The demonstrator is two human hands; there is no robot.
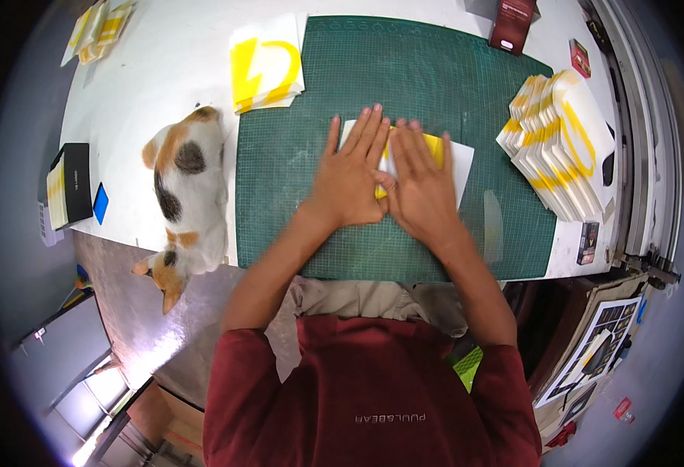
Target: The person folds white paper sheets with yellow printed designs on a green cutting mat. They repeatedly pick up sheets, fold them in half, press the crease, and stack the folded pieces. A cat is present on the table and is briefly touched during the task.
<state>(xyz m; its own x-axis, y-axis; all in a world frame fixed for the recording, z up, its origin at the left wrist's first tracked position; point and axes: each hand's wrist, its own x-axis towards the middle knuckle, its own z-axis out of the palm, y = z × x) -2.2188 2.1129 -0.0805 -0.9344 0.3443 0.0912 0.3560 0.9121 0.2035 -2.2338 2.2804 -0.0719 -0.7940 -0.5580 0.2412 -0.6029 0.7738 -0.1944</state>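
Note:
A white sheet of paper (460, 170) with yellow print lies on the green cutting mat (388, 70), mostly covered by my hands. My left hand (349, 180) is pressed flat on its left part, fingers stretched forward. Beside it, my right hand (423, 187) lies flat over the middle of the sheet, fingers out and slightly blurred. The thumbs come close together between the two hands. Neither hand grips anything. Whether the sheet is folded underneath my palms cannot be seen.
A calico cat (190, 159) lies left of the mat, its head over the table edge. Yellow-and-white printed sheets (268, 70) sit at the mat's far left corner. Stacked folded pieces (556, 144) stand at right. A black box (79, 183) and metal rails (644, 156) flank the table.

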